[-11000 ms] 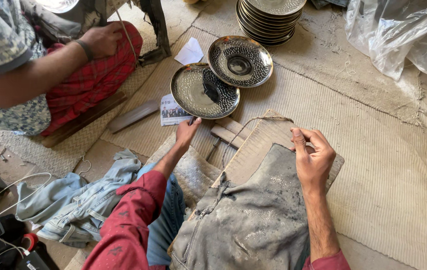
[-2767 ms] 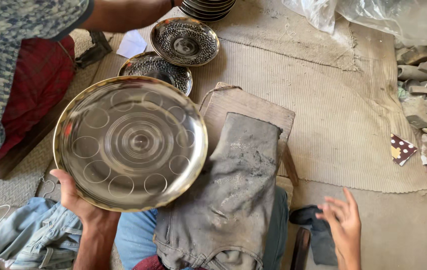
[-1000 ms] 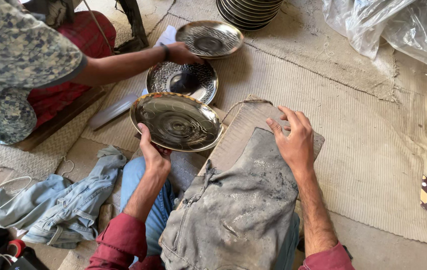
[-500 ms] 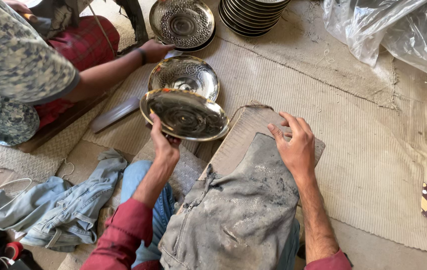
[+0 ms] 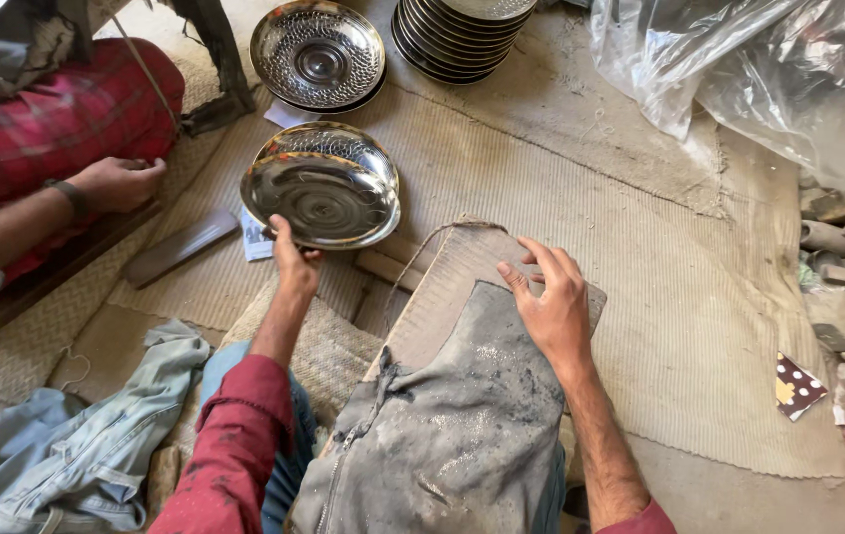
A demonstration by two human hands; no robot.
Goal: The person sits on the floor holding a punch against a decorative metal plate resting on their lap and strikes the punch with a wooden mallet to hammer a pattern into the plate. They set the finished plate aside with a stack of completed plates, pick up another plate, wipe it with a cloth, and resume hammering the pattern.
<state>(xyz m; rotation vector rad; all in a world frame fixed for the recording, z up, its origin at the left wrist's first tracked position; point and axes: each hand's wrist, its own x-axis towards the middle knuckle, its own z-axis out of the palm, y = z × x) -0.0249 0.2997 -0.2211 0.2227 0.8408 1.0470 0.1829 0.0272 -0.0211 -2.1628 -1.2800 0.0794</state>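
Steel plate (image 5: 323, 188) pinched at near rim by left hand (image 5: 294, 265); right hand (image 5: 551, 302) flat, fingers spread, on grey cloth (image 5: 452, 415) right of plate.

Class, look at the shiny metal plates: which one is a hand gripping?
The plate nearest the person, pinched at its rim by the left hand; the others lie untouched farther away.

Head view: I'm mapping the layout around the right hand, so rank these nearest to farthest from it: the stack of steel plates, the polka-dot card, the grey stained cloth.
1. Grey stained cloth: under the right hand, touching it.
2. Small dark polka-dot card: on the mat, off to its right.
3. Stack of round steel plates: at the top edge, ahead of it.
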